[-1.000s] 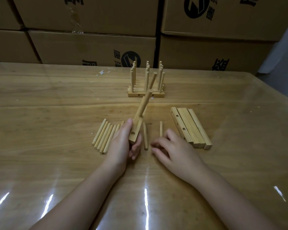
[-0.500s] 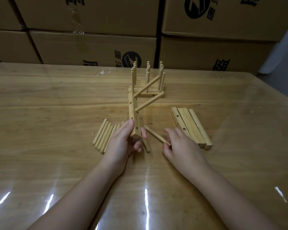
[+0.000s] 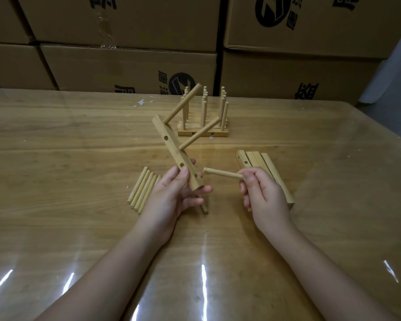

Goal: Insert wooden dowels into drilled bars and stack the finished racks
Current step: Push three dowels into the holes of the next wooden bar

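Stacked cardboard boxes [image 3: 125, 66] are standing along the far edge of the wooden table [image 3: 56, 147]. Finished racks [image 3: 203, 133] are sitting in a stack near the middle of that far edge, dowels upright. A pile of drilled bars [image 3: 257, 159] is lying right of centre, partly behind the right hand [image 3: 264, 198]. The left hand [image 3: 169, 200] is gripping the lower end of a tilted bar [image 3: 171, 147] above the table's centre, with two dowels [image 3: 183, 105] sticking out of it. Loose dowels [image 3: 141, 191] are lying in a row just left of that hand. The right hand is pinching a single dowel [image 3: 222, 174], its tip pointing at the bar's lower holes, just apart.
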### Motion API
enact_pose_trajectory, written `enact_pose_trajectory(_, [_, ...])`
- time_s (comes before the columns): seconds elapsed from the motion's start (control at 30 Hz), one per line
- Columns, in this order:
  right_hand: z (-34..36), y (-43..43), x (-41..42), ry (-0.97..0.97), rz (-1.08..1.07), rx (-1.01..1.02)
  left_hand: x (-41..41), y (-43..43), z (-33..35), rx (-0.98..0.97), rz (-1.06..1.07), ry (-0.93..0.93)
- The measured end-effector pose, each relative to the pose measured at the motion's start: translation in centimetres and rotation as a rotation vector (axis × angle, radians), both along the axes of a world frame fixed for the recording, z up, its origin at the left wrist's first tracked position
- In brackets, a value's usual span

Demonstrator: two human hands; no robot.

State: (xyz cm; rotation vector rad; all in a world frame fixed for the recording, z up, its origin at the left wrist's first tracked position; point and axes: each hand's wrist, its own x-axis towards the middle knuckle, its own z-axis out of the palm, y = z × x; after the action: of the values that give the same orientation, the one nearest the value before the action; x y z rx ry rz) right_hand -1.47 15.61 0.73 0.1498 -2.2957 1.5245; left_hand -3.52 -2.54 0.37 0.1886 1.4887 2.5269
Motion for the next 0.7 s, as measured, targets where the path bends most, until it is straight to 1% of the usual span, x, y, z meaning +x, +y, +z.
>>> enact_pose_trajectory(0.13, [-0.02,-0.12,0.15,-0.033,0.076,-0.002,-0.17,-0.14,-0.11,0.006,-0.018,0.019])
enact_pose_trajectory(0.3, [-0.04,0.19,-0.05,-0.009,0.084,0.005,-0.28,-0.25,-0.19,0.010,-0.035,0.024])
enact_pose_trajectory(0.57, [0.07,0.53,-0.15,0.137,0.046,0.204,-0.13,-0.19,-0.30,-0.005,-0.023,0.052])
enact_pose_trajectory(0.7, [0.23,0.82,-0.32,0.257,-0.046,0.330,-0.08,-0.01,-0.56,-0.065,-0.003,0.070])
